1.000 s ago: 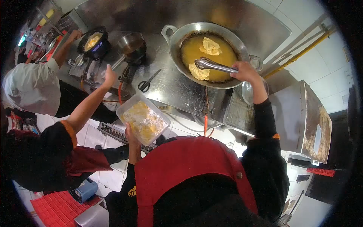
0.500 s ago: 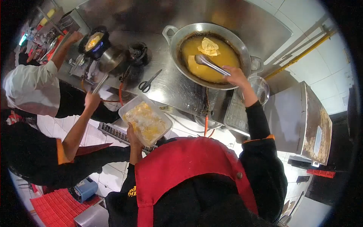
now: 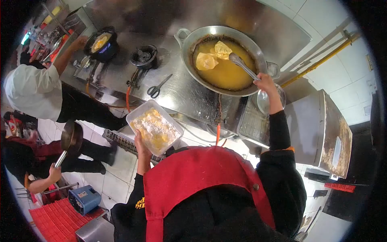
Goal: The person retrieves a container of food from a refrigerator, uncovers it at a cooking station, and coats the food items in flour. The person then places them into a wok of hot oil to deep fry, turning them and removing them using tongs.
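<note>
My right hand (image 3: 266, 83) is closed around the handle of metal tongs (image 3: 246, 68), whose head reaches into the large wok (image 3: 252, 44) of yellowish oil. Two thin yellow dough pieces float there: a folded one (image 3: 222, 49) close to the tongs' head, and a rounder, puffed one (image 3: 206, 61) to its left. Down at the left, my left hand (image 3: 142, 146) grips the side of a translucent plastic container (image 3: 171, 119), tilted in view. Inside it lie yellow pieces dusted with white powder (image 3: 155, 128).
Black scissors (image 3: 158, 88) lie on the steel counter, near a bare burner (image 3: 144, 56). A person in white sleeves (image 3: 32, 86) stands at another burner with a pan (image 3: 99, 43). Behind my left side, another person holds a saucepan (image 3: 71, 137). A metal cabinet (image 3: 306, 121) stands at right.
My right hand and the tongs have shifted right, off the left dough piece, which now looks rounder and puffed. The co-worker has carried the saucepan away from the stove, down and left.
</note>
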`<state>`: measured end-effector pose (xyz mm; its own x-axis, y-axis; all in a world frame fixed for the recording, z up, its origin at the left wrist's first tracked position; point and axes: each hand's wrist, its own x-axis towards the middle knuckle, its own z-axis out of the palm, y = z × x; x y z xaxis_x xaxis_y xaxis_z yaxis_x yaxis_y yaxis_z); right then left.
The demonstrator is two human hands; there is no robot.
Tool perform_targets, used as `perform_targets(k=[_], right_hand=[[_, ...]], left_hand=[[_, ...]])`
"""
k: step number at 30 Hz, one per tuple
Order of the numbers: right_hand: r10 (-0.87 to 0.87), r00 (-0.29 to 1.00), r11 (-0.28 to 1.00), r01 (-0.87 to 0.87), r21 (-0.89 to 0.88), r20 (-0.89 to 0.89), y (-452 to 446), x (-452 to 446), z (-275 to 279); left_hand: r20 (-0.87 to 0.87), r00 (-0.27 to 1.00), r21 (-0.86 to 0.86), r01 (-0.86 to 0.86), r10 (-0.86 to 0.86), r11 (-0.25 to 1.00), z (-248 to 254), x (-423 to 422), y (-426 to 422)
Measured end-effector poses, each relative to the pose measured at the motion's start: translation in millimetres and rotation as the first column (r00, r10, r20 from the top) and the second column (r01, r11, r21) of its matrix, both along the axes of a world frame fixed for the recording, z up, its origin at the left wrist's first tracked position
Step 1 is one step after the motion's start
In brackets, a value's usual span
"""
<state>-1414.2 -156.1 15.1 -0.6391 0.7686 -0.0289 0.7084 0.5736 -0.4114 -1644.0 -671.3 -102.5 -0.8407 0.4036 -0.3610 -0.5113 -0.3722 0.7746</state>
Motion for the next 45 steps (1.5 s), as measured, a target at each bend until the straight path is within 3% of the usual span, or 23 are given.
perform_targets(k=[1, 4, 8, 14, 15, 16, 20, 25, 29, 31, 34, 38, 40, 41, 43, 44, 45], right_hand=[[0.060, 0.997, 0.967, -0.071, 0.246, 0.055, 3.5, 1.2, -7.0], [0.018, 0.998, 0.948, -0.036, 0.317, 0.061, 10.6, 1.4, -15.6], [-0.030, 0.995, 0.986, 0.014, 0.164, 0.092, 12.6, -6.6, -16.1], [0.110, 0.978, 0.929, -0.164, 0.330, 0.174, 30.7, -27.0, -56.4], [-0.046, 0.993, 0.997, 0.039, 0.064, 0.112, 13.3, -39.0, -32.5], [-0.213, 0.972, 0.950, 0.229, -0.214, 0.096, 2.3, -46.5, -18.9], [-0.097, 0.994, 0.988, 0.103, -0.115, 0.051, 30.3, -73.0, -50.7], [-0.256, 0.966, 0.932, 0.240, -0.273, -0.023, 20.9, -105.8, -30.2], [-0.106, 0.994, 0.931, 0.111, -0.347, 0.033, 60.8, -115.7, -48.1], [-0.256, 0.963, 0.717, 0.131, -0.685, -0.084, 64.3, -115.2, -43.6], [-0.366, 0.927, 0.716, 0.226, -0.660, -0.080, 59.4, -111.5, -30.3], [-0.303, 0.951, 0.811, 0.222, -0.542, -0.064, 61.8, -103.7, -22.2], [-0.233, 0.952, 0.964, 0.200, -0.173, -0.198, 43.2, -95.1, -4.7], [-0.235, 0.952, 0.964, 0.202, -0.173, -0.196, 47.9, -94.1, -9.7], [-0.181, 0.935, 0.960, 0.236, 0.153, -0.306, 53.6, -92.1, -15.3], [-0.184, 0.934, 0.959, 0.239, 0.153, -0.305, 58.2, -90.0, -16.4], [-0.185, 0.945, 0.979, 0.200, 0.029, -0.270, 48.0, -89.9, -0.1]], left_hand=[[0.008, 1.000, 0.007, 0.002, -0.002, 1.000, 0.7, 0.7, -0.4], [0.019, 1.000, 0.004, 0.000, 0.000, 1.000, 12.1, 5.3, 2.7], [0.033, 0.999, -0.048, -0.018, 0.019, 0.999, 7.7, 2.9, -0.1], [0.005, 0.999, -0.097, -0.038, 0.039, 0.995, 8.7, 0.7, -5.4], [0.003, 0.999, -0.099, -0.041, 0.042, 0.994, 11.6, 0.3, -4.6], [-0.004, 0.999, -0.109, -0.048, 0.048, 0.993, 15.0, 1.2, -4.6], [-0.012, 0.999, -0.075, -0.053, 0.053, 0.996, 15.3, 0.2, -10.5], [-0.058, 0.996, -0.054, -0.076, 0.073, 0.996, 3.2, -4.1, -20.9], [-0.074, 0.990, -0.076, -0.126, 0.120, 0.989, 4.3, -3.1, -24.4], [-0.066, 0.989, -0.069, -0.137, 0.133, 0.988, 6.5, -2.2, -24.3], [-0.053, 0.989, -0.060, -0.141, 0.138, 0.988, 6.2, -2.9, -24.5], [-0.064, 0.991, -0.049, -0.119, 0.116, 0.992, 0.1, -6.8, -24.1], [-0.054, 0.993, -0.058, -0.112, 0.109, 0.992, 16.1, -0.8, -18.0], [-0.046, 0.994, -0.068, -0.104, 0.101, 0.992, 21.9, 1.0, -15.4], [-0.029, 0.996, -0.062, -0.085, 0.084, 0.994, 20.8, -0.2, -13.5], [-0.014, 0.998, -0.055, -0.069, 0.069, 0.996, 20.1, -0.8, -12.3], [-0.014, 0.998, -0.055, -0.066, 0.065, 0.996, 18.8, -1.7, -11.6]])
